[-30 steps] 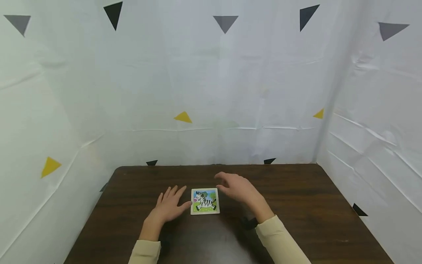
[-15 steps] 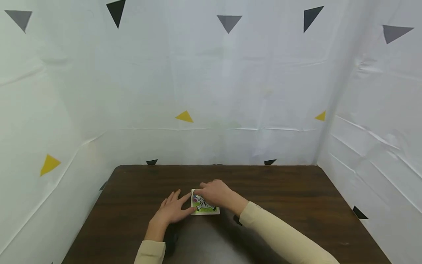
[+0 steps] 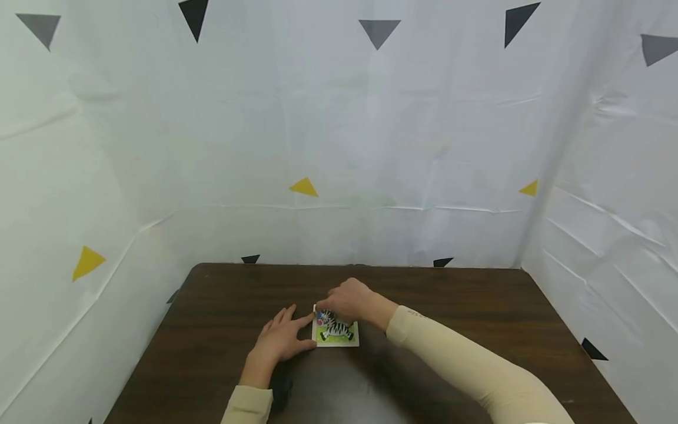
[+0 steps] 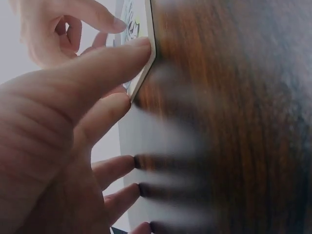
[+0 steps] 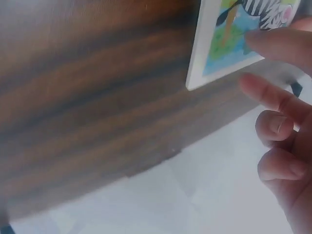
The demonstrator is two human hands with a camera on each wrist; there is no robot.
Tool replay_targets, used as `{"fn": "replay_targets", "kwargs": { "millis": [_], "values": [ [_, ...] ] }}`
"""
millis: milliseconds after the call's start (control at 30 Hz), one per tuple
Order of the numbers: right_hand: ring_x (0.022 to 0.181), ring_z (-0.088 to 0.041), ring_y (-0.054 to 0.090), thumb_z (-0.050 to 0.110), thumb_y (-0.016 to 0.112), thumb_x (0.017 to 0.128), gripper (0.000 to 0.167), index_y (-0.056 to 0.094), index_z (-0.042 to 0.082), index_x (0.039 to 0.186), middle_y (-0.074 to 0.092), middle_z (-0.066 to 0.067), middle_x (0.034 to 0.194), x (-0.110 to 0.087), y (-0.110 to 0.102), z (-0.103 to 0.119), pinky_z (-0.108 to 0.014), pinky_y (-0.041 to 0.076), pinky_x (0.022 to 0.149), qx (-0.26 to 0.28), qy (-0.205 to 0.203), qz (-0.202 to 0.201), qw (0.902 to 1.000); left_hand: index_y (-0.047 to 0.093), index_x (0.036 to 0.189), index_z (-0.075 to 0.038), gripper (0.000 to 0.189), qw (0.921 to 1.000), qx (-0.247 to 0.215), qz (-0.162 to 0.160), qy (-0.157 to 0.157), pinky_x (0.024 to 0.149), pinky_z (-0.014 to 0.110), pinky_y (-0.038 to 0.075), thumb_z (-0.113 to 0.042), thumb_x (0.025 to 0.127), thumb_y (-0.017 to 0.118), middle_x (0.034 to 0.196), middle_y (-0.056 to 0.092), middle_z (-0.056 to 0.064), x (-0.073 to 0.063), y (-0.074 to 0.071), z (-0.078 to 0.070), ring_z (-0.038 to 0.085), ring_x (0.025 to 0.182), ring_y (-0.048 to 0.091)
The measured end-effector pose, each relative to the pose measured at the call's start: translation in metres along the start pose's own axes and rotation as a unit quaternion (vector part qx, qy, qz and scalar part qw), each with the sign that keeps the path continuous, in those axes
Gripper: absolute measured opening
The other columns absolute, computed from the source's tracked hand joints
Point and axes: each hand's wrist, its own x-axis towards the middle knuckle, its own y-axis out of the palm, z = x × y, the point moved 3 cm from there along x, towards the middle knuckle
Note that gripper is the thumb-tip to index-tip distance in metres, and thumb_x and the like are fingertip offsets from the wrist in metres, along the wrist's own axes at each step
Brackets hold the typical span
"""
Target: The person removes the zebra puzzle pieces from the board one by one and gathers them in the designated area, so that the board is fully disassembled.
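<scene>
A square picture board (image 3: pixel 339 338) with a cartoon zebra and a pale border lies flat on the dark table. My left hand (image 3: pixel 278 340) is spread at its left side. In the left wrist view its thumb (image 4: pixel 141 46) rests on the border at one corner, and the index fingertip is right at the edge. My right hand (image 3: pixel 352 300) is over the upper part of the board and hides some of the picture. Its index fingertip reaches the upper left area. The right wrist view has the right thumb (image 5: pixel 273 43) over the picture, with the last fingers curled in.
The dark wood-grain tabletop (image 3: pixel 450 306) extends around the board. Behind it and along both sides hang white sheets (image 3: pixel 339 135) with black, grey and yellow triangles.
My right hand has moved left from beside the board to over its upper part. My left hand has edged in, its thumb and index finger now at the board's left edge. The board stays put.
</scene>
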Motion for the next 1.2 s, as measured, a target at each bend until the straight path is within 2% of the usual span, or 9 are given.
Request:
{"fn": "replay_targets", "kwargs": {
  "millis": [133,233,367,533,767,867,1000,1100,1200],
  "values": [
    [0.057,-0.009,0.04,0.029,0.068,0.107,0.048,0.059,0.051,0.148,0.079,0.013,0.117,0.0,-0.006,0.001,-0.027,0.029,0.049,-0.016,-0.028,-0.001,0.9995,0.056,0.158,-0.028,0.067,0.9998,0.013,-0.012,-0.011,0.124,0.077,0.026,-0.054,0.099,0.074,0.175,0.031,0.021,-0.003,0.003,-0.005,0.049,0.162,0.027],
    [0.054,-0.01,0.031,0.029,0.067,0.107,0.048,0.058,0.052,0.149,0.078,0.014,0.112,0.002,-0.008,0.001,-0.028,0.024,0.049,-0.026,-0.038,0.006,0.9989,0.06,0.154,-0.026,0.06,0.9986,0.031,-0.038,-0.019,0.12,0.076,0.033,-0.055,0.101,0.07,0.171,0.038,0.022,-0.004,0.005,-0.012,0.05,0.158,0.033],
    [0.053,-0.011,0.028,0.03,0.067,0.108,0.048,0.057,0.053,0.148,0.078,0.015,0.105,0.007,-0.006,0.001,-0.03,0.022,0.049,-0.034,-0.038,0.012,0.9986,0.06,0.15,-0.024,0.056,0.9946,0.066,-0.077,-0.025,0.114,0.075,0.041,-0.051,0.102,0.071,0.163,0.045,0.024,-0.003,0.006,-0.021,0.051,0.152,0.041],
    [0.053,-0.01,0.03,0.03,0.069,0.107,0.041,0.061,0.047,0.144,0.078,0.015,0.096,0.012,-0.005,0.007,-0.028,0.023,0.049,-0.031,-0.06,-0.003,0.9977,0.06,0.15,-0.027,0.058,0.992,0.078,-0.089,-0.046,0.116,0.075,0.038,-0.049,0.099,0.076,0.162,0.047,0.023,-0.007,0.008,-0.02,0.05,0.15,0.043],
    [0.055,-0.011,0.036,0.031,0.073,0.104,0.046,0.059,0.047,0.145,0.077,0.014,0.103,0.013,-0.009,0.003,-0.03,0.025,0.049,-0.037,-0.058,0.022,0.9974,0.063,0.144,-0.027,0.054,0.9926,0.061,-0.098,-0.036,0.114,0.076,0.039,-0.05,0.098,0.078,0.161,0.047,0.023,-0.004,0.009,-0.019,0.051,0.148,0.044],
    [0.057,-0.01,0.038,0.034,0.073,0.104,0.047,0.057,0.048,0.146,0.076,0.012,0.119,0.013,-0.01,0.002,-0.028,0.028,0.049,-0.047,-0.06,0.024,0.9968,0.063,0.144,-0.028,0.054,0.9929,0.059,-0.095,-0.039,0.113,0.076,0.04,-0.051,0.097,0.078,0.162,0.046,0.022,-0.002,0.01,-0.02,0.051,0.149,0.043],
    [0.054,-0.01,0.032,0.036,0.069,0.106,0.049,0.054,0.052,0.15,0.063,0.007,0.15,0.011,-0.009,0.001,-0.028,0.027,0.048,-0.065,-0.061,0.035,0.9954,0.062,0.144,-0.029,0.053,0.9936,0.059,-0.09,-0.035,0.113,0.076,0.041,-0.052,0.098,0.077,0.162,0.046,0.022,-0.002,0.012,-0.023,0.051,0.149,0.043],
    [0.052,-0.011,0.029,0.033,0.066,0.108,0.049,0.053,0.052,0.151,0.056,0.005,0.16,0.01,-0.009,0.0,-0.029,0.026,0.047,-0.063,-0.058,0.038,0.9956,0.063,0.143,-0.03,0.052,0.9932,0.063,-0.093,-0.03,0.113,0.075,0.042,-0.052,0.098,0.077,0.161,0.046,0.022,-0.003,0.013,-0.025,0.05,0.148,0.043],
    [0.052,-0.011,0.03,0.033,0.066,0.108,0.047,0.054,0.051,0.15,0.056,0.004,0.16,0.008,-0.009,-0.002,-0.028,0.026,0.047,-0.059,-0.059,0.034,0.996,0.063,0.143,-0.03,0.052,0.9928,0.067,-0.096,-0.026,0.113,0.074,0.043,-0.052,0.098,0.077,0.161,0.047,0.022,-0.005,0.011,-0.027,0.051,0.148,0.044]
  ]
}}
